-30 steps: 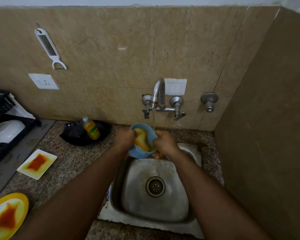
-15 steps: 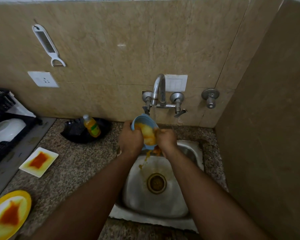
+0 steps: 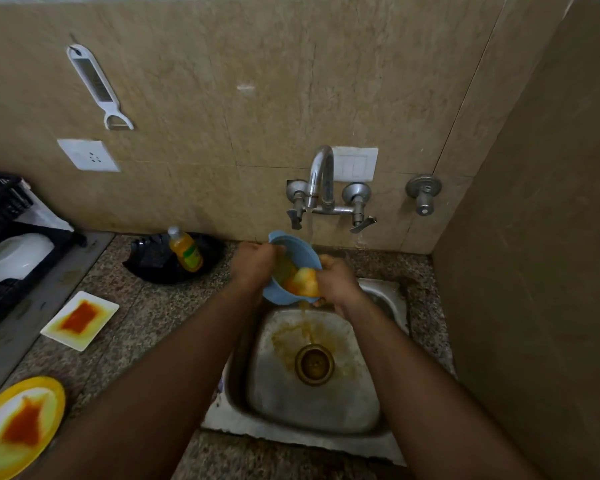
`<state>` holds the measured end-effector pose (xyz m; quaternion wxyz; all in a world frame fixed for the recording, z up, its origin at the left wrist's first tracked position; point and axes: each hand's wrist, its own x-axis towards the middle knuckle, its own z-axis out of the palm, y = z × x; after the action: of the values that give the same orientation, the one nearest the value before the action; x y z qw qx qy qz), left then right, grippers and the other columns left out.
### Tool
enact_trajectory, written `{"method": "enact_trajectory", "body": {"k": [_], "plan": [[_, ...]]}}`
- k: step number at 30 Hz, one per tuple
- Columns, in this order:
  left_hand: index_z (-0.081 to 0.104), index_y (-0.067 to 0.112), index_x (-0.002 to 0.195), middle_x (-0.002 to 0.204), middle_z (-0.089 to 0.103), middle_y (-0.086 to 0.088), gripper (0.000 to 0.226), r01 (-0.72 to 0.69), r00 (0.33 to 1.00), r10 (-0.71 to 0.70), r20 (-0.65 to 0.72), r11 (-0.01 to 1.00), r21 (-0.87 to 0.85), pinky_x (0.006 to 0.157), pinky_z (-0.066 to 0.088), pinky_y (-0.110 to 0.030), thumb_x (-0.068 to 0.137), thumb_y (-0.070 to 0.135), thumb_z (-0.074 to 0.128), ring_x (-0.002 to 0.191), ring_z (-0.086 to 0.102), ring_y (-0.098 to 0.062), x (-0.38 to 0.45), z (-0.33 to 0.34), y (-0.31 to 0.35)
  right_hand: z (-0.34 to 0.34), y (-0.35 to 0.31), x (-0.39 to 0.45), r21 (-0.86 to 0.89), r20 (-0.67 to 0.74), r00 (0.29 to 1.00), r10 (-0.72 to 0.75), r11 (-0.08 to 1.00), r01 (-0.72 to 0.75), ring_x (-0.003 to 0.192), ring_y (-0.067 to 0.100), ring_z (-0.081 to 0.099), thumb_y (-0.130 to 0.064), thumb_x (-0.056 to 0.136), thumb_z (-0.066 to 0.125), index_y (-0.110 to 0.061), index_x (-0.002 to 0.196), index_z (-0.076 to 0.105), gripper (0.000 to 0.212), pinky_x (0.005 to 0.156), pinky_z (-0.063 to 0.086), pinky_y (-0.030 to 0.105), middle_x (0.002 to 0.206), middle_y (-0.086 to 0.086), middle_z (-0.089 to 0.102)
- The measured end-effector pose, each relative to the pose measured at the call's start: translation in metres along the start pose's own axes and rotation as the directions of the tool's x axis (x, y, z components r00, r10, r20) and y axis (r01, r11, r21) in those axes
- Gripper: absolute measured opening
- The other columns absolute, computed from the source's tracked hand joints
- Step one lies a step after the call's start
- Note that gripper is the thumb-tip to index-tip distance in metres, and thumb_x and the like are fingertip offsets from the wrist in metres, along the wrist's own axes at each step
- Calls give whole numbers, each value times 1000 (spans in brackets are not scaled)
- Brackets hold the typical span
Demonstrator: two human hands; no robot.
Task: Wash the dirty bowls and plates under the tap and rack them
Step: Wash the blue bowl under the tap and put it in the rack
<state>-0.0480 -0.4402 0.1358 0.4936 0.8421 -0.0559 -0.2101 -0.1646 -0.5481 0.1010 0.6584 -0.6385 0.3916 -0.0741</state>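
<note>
My left hand (image 3: 255, 263) grips the rim of a blue bowl (image 3: 297, 252), tilted above the steel sink (image 3: 383, 403) under the running tap (image 3: 321, 178). My right hand (image 3: 336, 280) holds a yellow sponge (image 3: 303, 284) against the bowl's inside. Orange water pours from the bowl's lower edge and stains the basin around the drain (image 3: 314, 363). A dirty square white plate (image 3: 80, 318) and a dirty round yellow plate (image 3: 18, 426) lie on the counter at the left. A clean white bowl (image 3: 16, 256) sits upside down in the black rack (image 3: 0, 216).
A yellow soap bottle (image 3: 186, 251) leans on a black bag (image 3: 153, 261) by the wall left of the tap. A white peeler (image 3: 97, 84) hangs on the tiles above a wall socket (image 3: 87, 155). A tiled side wall (image 3: 534, 271) closes the right.
The bowl has tipped further, spilling orange water into the sink, which is now stained around the drain. My right hand with the sponge has moved toward the bowl's lower right rim.
</note>
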Motion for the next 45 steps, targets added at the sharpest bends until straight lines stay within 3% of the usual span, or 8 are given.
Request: {"method": "enact_trajectory", "body": {"k": [4,10,18,23,30,37,41,45], "plan": [[68,23,89,81,64,2,9,-104,993,110,-45,988,111,69,46,-35,89,25,59,83,62,-26,-12,5,-6,8,9,0,-27,-26,995,98,995,-99,61,27,71,-14,86,74,-11,98,76,12,57,62,43,83,16,76],[72,15,121,99,66,-1,32,-130,961,107,-255,989,-77,77,41,-31,96,12,52,88,57,-20,-35,20,-17,14,5,7,98,-127,973,193,979,-181,43,23,61,-36,103,54,-6,100,70,34,47,51,29,67,15,71],[63,9,125,120,63,-17,32,-235,940,226,-256,972,-4,84,41,-32,99,27,59,105,60,-32,-36,29,-21,23,10,7,182,-246,955,166,976,-123,42,26,63,-44,102,55,-12,93,71,38,40,45,27,68,15,72],[54,6,131,129,52,-23,36,-189,929,168,-331,981,-33,85,35,-32,102,27,56,111,54,-36,-40,24,-13,27,5,2,391,-36,983,182,907,-154,54,23,58,-19,103,41,-7,112,67,30,48,47,28,76,15,67],[53,16,107,99,61,-1,41,-107,969,67,-237,982,-159,84,52,-41,86,44,73,94,61,-23,-27,5,-11,17,3,4,458,-139,960,245,875,-157,37,21,49,-46,104,51,-13,90,70,41,40,38,24,52,8,58],[66,21,117,111,69,-5,33,-154,977,123,-176,972,-176,93,53,-46,87,26,53,105,63,-28,-36,4,-15,19,9,6,599,-25,972,232,782,-171,51,14,58,-35,100,59,-13,104,73,26,44,43,23,80,9,66],[71,14,123,117,72,-9,33,-155,972,98,-214,951,-268,95,53,-43,95,13,53,108,65,-27,-49,19,-19,21,1,17,524,-172,937,304,833,-174,85,25,72,-52,96,62,-16,97,70,37,83,62,45,97,9,74],[71,19,123,114,72,-3,31,-161,966,104,-236,958,-236,89,52,-36,97,19,55,104,65,-22,-45,18,-13,24,4,3,338,-85,993,81,940,-48,95,32,72,-29,101,55,-30,117,64,18,64,60,38,109,8,72]]}}
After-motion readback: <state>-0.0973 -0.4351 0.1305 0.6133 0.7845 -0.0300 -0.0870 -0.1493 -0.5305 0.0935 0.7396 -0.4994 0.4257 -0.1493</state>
